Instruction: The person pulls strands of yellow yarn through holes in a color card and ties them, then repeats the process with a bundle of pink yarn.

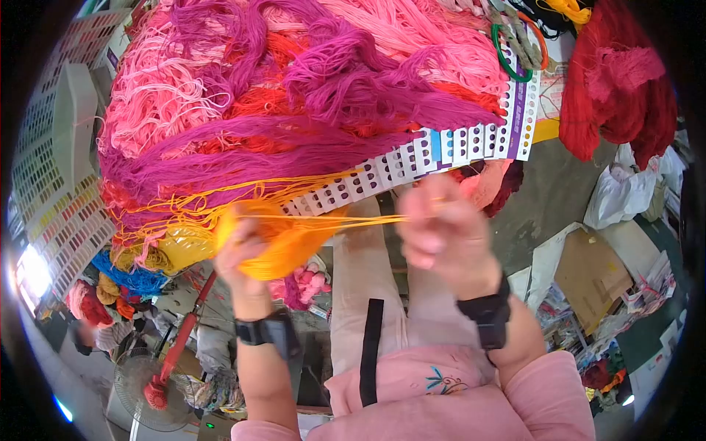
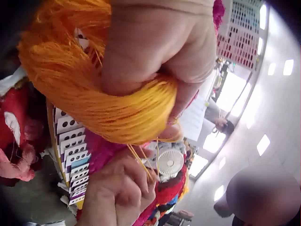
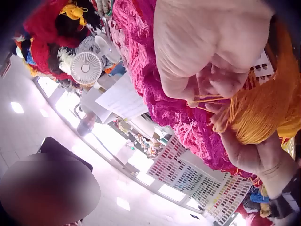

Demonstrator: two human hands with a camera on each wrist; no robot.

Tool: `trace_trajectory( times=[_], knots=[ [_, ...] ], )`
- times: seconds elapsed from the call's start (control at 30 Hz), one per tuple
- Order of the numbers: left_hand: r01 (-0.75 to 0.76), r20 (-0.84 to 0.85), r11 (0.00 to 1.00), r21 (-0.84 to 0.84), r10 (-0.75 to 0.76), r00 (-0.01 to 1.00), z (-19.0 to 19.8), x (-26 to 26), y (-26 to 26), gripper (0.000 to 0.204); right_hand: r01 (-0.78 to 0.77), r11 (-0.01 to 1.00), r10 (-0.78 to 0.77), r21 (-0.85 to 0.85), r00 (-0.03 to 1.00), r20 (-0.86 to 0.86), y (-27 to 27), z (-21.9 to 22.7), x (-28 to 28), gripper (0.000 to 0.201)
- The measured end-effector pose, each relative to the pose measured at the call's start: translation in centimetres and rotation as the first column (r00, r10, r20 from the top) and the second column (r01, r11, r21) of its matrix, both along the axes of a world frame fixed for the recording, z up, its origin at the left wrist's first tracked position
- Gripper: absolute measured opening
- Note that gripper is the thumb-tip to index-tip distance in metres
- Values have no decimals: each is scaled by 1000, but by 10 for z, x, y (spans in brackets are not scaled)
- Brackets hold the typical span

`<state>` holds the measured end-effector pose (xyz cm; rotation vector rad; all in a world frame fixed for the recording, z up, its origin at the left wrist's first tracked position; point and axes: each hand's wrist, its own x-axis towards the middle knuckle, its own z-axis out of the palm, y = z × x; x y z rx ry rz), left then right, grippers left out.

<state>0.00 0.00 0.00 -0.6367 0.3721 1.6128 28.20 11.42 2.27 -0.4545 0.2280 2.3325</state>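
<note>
A thick skein of orange yarn [image 1: 283, 242] is gripped by my left hand [image 1: 243, 253], its fingers curled round the bundle. Several thin strands [image 1: 371, 220] run taut from the skein across to my right hand [image 1: 445, 231], which pinches them with its fingertips. In the left wrist view the skein [image 2: 94, 99] bends through the left hand [image 2: 160, 42], and the right hand [image 2: 120, 190] draws strands from below it. The right wrist view shows the right hand [image 3: 211, 47] with the strands [image 3: 209, 99] at its fingers, close beside the skein.
Heaps of magenta yarn [image 1: 346, 66] and pink yarn [image 1: 169, 95] cover the table ahead. A row of punched white cards [image 1: 390, 169] lines its near edge. Dark red skeins [image 1: 618, 81] hang at the right, and a fan [image 1: 151, 386] stands at the lower left.
</note>
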Motion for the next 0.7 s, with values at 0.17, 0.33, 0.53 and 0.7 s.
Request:
trace_trajectory(
  times=[0.17,0.33,0.53,0.7],
  knots=[
    [-346,-752,677,-650,-508,420,21,-60,-39,35,303,946,-321,-116,926,-200,107,17,191,16],
    [46,-72,994,103,-38,997,37,-54,-14,41,-82,771,-630,631,42,775,123,68,217,22],
    [557,-358,555,-618,-829,429,-6,121,88,15,-564,748,-226,350,279,933,37,-53,35,14],
    [599,-524,483,-639,-843,120,-59,151,79,10,-731,572,-385,372,162,909,12,-79,15,13]
  ],
)
